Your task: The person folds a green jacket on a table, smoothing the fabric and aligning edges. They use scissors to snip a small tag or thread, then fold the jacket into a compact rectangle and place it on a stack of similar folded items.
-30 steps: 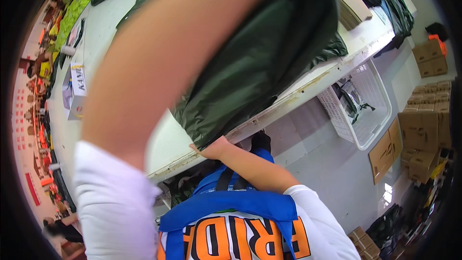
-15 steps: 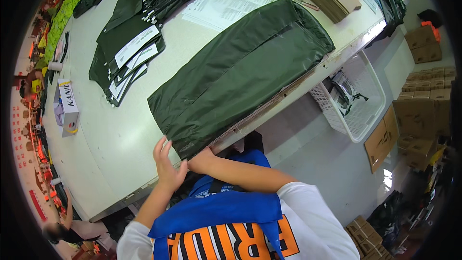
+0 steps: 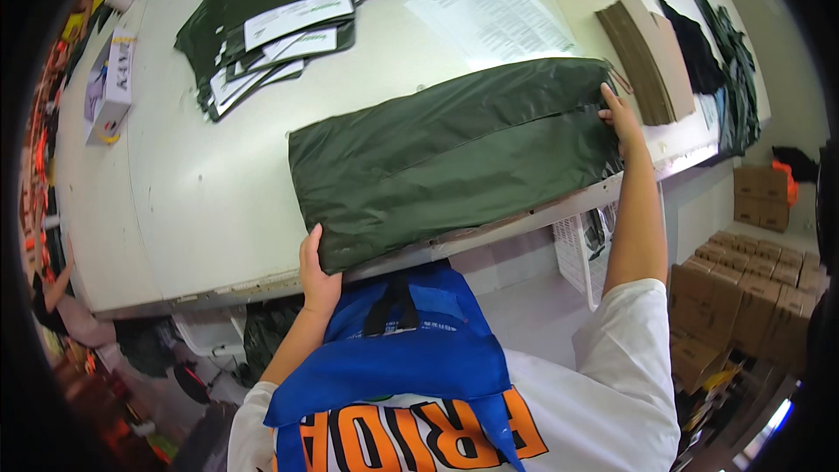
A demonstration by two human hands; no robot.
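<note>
A folded dark green garment of smooth, slightly shiny cloth lies along the front edge of the table, longer than it is deep. My left hand holds its near left corner, the fingers up against the short side and the thumb by the front edge. At the opposite end, my right hand is closed on the right side of the bundle, with a fingertip near the far right corner. Part of the fingers of both hands is hidden by the cloth.
Behind lie dark green pouches with white labels and printed sheets. A cardboard stack stands right of the bundle, a small white box far left. Below the edge is a white basket; cartons fill the right.
My right hand has moved from the near left corner to the right end of the garment. The left hand now grips the left corner. The view has turned, so the bundle lies more level.
</note>
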